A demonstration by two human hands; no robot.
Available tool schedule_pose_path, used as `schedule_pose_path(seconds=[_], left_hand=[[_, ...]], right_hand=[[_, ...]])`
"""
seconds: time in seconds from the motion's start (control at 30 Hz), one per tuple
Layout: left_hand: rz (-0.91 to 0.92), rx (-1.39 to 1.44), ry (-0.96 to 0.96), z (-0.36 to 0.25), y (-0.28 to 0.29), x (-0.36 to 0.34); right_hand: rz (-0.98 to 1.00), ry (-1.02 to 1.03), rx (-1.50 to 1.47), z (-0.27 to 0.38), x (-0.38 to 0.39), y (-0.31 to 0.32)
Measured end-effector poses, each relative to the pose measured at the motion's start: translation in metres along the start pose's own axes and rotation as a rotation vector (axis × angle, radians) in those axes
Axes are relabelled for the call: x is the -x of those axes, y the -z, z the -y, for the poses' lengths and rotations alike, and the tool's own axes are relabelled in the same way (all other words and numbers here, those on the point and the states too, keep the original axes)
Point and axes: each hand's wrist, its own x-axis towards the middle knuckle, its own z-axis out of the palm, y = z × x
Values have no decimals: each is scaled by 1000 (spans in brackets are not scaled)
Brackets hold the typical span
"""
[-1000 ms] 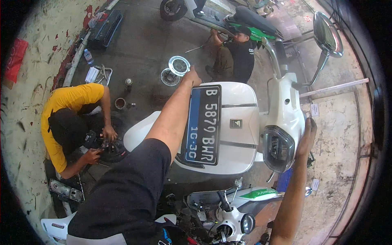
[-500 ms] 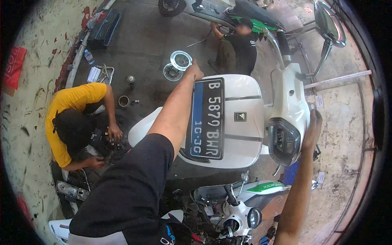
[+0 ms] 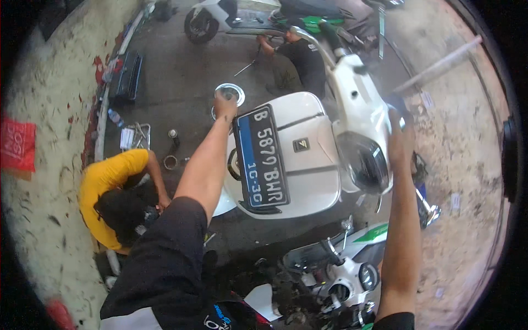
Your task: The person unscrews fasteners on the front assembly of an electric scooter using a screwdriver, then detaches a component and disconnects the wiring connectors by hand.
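Observation:
A white scooter's front panel [image 3: 305,181] with a number plate [image 3: 259,159] fills the middle, below its handlebar housing [image 3: 357,110] and dark headlamp [image 3: 360,164]. My right hand [image 3: 400,137] grips that housing's right side. My left hand [image 3: 224,104] is above the panel's upper left corner, over a silver ring [image 3: 236,91] lying on the floor in the background; its fingers are curled, and what they hold, if anything, is hidden.
A co-worker in yellow [image 3: 102,214] crouches at left. Another in dark clothes [image 3: 302,66] works beside a green-and-white scooter [image 3: 220,16]. Another scooter [image 3: 346,280] stands below. A toolbox [image 3: 124,77], bottle [image 3: 114,117] and cup [image 3: 170,161] are on the floor. A pole [image 3: 451,58] juts at right.
The view has shifted and turned. The front panel and handlebar housing now appear further left and tilted. My left hand has moved left, my right hand up and left with the housing.

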Motion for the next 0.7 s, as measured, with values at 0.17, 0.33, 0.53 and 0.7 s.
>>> schedule_pose_path(seconds=[0.17,0.33,0.53,0.7], left_hand=[[-6,113,18,-5,51,150],[375,-293,92,141,195,337],[902,-771,513,217,442,490],[921,-824,237,246,481,476]], right_hand=[[-120,27,69,-22,3,27],[-502,242,239,-17,21,30],[-185,-236,-427,42,255,34],[489,-513,-462,36,603,79]])
